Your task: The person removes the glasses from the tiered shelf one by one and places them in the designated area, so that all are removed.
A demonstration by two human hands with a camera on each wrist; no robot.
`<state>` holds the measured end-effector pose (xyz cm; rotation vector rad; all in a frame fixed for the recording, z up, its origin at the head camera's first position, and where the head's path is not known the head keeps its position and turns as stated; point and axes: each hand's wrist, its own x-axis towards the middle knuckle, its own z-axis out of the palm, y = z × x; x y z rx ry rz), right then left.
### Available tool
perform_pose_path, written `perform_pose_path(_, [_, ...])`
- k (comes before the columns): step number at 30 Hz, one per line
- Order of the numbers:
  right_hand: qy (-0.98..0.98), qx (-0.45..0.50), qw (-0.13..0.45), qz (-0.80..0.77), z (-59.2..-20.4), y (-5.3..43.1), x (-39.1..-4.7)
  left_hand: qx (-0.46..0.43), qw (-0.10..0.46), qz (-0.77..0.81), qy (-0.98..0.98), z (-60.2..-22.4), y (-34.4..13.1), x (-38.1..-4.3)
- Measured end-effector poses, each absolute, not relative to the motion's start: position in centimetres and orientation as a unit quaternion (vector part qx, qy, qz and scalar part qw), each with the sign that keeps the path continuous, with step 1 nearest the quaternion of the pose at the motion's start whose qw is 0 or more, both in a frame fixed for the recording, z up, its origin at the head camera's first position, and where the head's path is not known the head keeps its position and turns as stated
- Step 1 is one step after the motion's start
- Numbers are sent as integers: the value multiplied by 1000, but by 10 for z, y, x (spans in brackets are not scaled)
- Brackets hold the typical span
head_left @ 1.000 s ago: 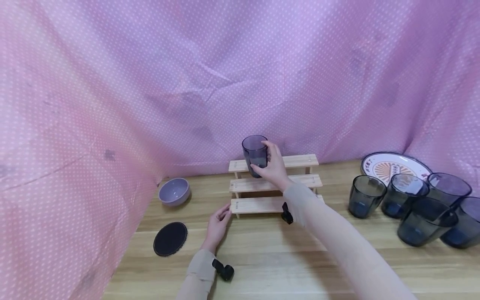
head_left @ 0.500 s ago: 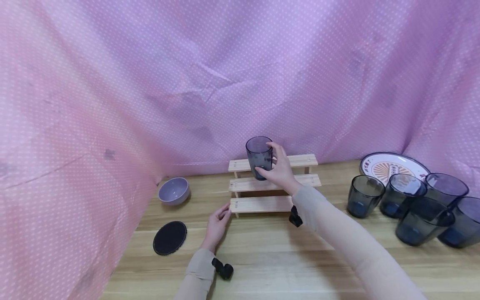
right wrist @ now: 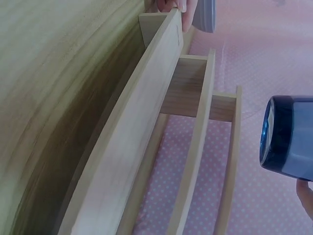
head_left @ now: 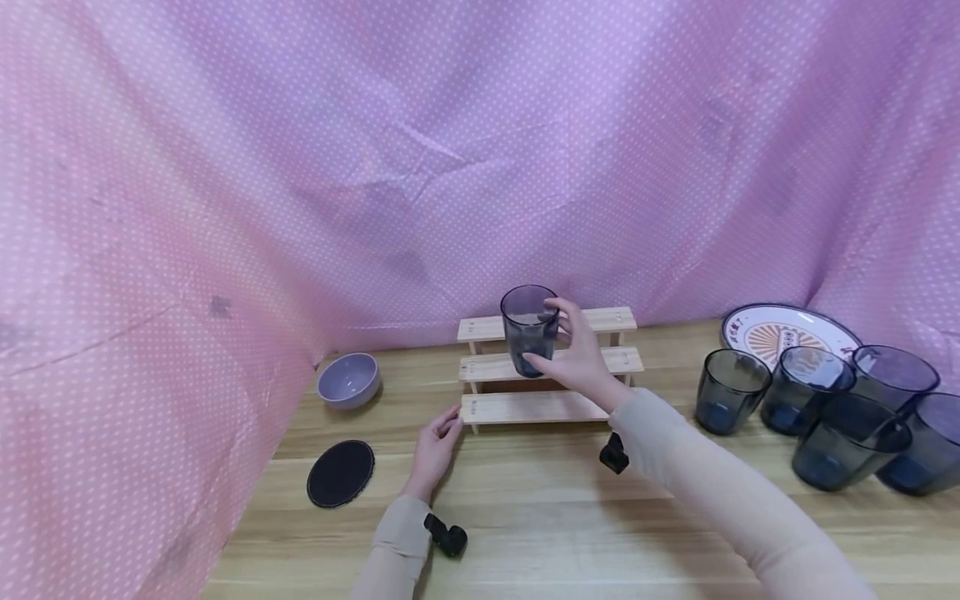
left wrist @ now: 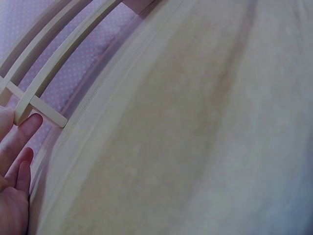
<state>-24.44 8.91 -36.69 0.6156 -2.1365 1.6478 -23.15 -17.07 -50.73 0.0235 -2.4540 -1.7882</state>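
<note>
My right hand holds a dark, see-through glass tumbler upright, thumb on the near side and fingers round the right. In the right wrist view the tumbler is in the air, apart from the boards. Below it stands a three-step wooden display rack of pale boards. My left hand pinches the left end of the rack's lowest board; in the left wrist view the thumb and index finger meet at the board's corner.
Several matching dark tumblers stand at the right, before a printed plate. A purple bowl and a round black coaster lie at the left of the wooden table. A pink dotted cloth hangs close behind the rack.
My right hand has brought the tumbler rightward and slightly lower, from the top step's left part toward the rack's middle. The left hand has stayed at the board's end.
</note>
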Motion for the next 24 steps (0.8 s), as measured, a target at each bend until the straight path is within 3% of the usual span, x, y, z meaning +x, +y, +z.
perform_pose_path(24, [-745, 327, 244, 528, -393, 167, -187, -2, 49, -591, -805, -505, -170, -231])
